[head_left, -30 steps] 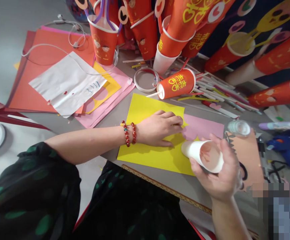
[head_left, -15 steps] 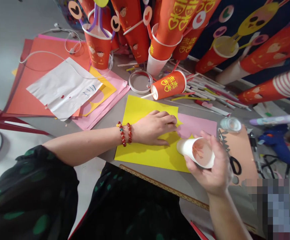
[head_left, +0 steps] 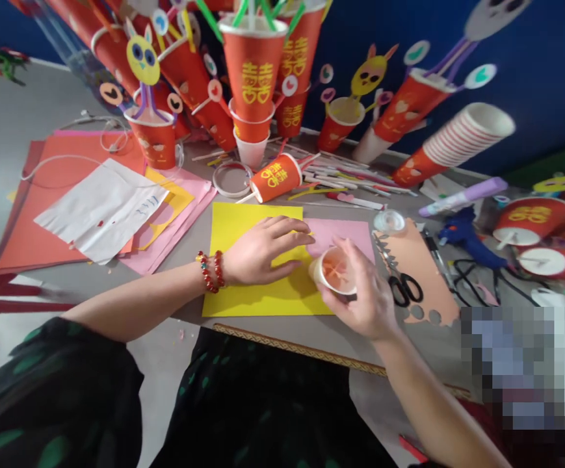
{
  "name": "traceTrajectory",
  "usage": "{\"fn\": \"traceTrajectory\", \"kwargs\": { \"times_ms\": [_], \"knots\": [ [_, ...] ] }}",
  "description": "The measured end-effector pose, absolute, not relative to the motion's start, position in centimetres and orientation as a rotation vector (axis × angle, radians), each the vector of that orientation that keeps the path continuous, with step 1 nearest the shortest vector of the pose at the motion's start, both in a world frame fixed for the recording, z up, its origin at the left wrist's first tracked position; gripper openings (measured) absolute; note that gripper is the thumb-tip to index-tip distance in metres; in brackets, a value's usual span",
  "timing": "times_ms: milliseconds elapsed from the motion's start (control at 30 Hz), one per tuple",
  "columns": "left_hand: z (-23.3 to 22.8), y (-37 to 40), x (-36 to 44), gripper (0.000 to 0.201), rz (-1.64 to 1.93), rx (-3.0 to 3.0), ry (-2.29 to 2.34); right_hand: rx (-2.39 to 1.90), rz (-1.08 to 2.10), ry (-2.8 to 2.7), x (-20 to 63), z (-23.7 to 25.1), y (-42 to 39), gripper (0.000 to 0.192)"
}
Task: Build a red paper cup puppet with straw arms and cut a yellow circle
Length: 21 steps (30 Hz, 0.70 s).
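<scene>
Meanwhile, the right hand is gripping a white paper cup, its open mouth tilting toward the camera, just above the yellow sheet on the tabletop. Beside it, the left hand is lying flat and empty on that sheet, fingertips reaching the pink sheet. Scissors are lying near the right hand.

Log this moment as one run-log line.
left hand: flat on yellow paper | right hand: holds paper cup, mouth up | pink paper: beside cup | scissors: right, untouched
</scene>
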<state>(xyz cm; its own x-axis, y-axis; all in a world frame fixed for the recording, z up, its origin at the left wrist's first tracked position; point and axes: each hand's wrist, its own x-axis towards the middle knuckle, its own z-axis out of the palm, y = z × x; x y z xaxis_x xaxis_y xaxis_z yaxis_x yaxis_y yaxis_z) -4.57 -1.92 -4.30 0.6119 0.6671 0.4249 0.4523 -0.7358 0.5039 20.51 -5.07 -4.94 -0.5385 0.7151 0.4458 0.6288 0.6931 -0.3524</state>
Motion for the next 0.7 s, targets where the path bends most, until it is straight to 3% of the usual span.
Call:
{"fn": "traceTrajectory", "kwargs": {
  "times_ms": [100, 267, 700],
  "knots": [
    [-2.4, -2.6, -3.4, 0.037, 0.95, 2.556, 0.757, -1.034, 0.229, -2.359, 20.7, -4.7, -5.1, 0.085],
    [-0.8, -2.7, -0.4, 0.024, 0.785, 2.686, 0.671, -1.031, 0.159, -2.347, 20.9, -5.0, -5.0, 0.09],
    [-3.1, -3.5, 1.8, 0.014, 0.725, 2.607, 0.656, -0.959, 0.307, -2.318, 21.5, -4.9, -5.2, 0.098]
  ]
}}
